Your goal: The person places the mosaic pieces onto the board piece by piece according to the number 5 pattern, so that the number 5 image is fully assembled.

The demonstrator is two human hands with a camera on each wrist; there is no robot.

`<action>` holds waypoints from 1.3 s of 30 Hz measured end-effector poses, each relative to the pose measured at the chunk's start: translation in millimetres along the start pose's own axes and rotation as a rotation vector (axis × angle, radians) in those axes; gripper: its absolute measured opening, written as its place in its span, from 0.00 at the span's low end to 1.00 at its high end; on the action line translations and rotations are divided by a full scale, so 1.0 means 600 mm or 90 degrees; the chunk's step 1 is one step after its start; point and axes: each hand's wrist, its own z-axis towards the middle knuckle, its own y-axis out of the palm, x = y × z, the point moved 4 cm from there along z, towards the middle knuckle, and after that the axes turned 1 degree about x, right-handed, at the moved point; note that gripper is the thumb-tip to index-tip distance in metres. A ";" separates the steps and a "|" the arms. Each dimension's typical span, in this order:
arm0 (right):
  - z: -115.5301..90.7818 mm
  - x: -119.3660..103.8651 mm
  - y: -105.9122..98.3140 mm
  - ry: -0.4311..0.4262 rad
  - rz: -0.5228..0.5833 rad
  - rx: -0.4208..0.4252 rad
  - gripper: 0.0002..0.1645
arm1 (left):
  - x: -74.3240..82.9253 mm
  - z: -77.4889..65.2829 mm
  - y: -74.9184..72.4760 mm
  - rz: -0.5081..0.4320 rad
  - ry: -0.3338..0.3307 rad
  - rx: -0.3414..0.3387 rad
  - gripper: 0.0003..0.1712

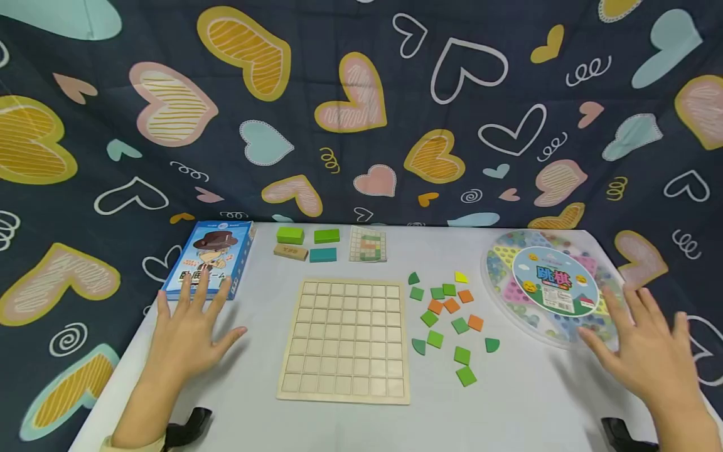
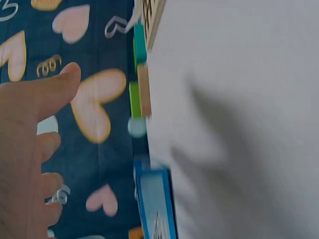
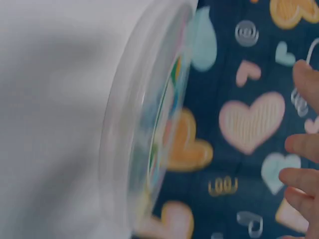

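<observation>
"While both hands are up over the white table (image 1: pixel 248 376), what lies nearest them?"

"On the left, the blue box (image 1: pixel 211 254), flat at the far left corner with a hatted cartoon figure on its face. On the right, the round case (image 1: pixel 556 280), flat near the far right corner, a printed label in its middle."

"Is either one being touched?"

"It doesn't look so. The left hand (image 1: pixel 183 339) hangs just in front of the blue box, its fingertips overlapping the near edge in the head view. The right hand (image 1: pixel 649 351) hangs beside the case's near right rim, and the right wrist view shows a gap between them."

"And the fingers?"

"Spread wide on the left, thumb out to the side. Held apart on the right too, thumb toward the case."

"What sits between?"

"A gridded wooden board (image 1: pixel 347 342), flat in the middle. Right of it are scattered green tiles (image 1: pixel 462 356), four orange tiles (image 1: pixel 451 305), and a yellow tile (image 1: pixel 460 277)."

"Farther back?"

"Two lime-green blocks (image 1: pixel 290 235), a teal block (image 1: pixel 322 255), a wooden block (image 1: pixel 290 252) and a small gridded sheet (image 1: pixel 368 244). Behind everything hangs a dark heart-patterned cloth (image 1: pixel 316 37)."
</observation>
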 end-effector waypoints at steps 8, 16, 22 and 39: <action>0.075 -0.137 0.019 -0.202 0.237 0.043 0.35 | 0.081 0.034 0.045 -0.153 0.110 -0.111 0.53; 0.189 -0.282 0.115 -0.202 0.449 -0.206 0.27 | 0.121 0.070 0.094 -0.308 0.169 -0.221 0.57; 0.227 -0.351 0.160 -0.206 0.475 -0.294 0.24 | 0.122 0.067 0.105 -0.350 0.171 -0.252 0.56; 0.236 -0.407 0.152 -0.250 0.440 -0.224 0.13 | 0.125 0.066 0.103 -0.332 0.156 -0.275 0.51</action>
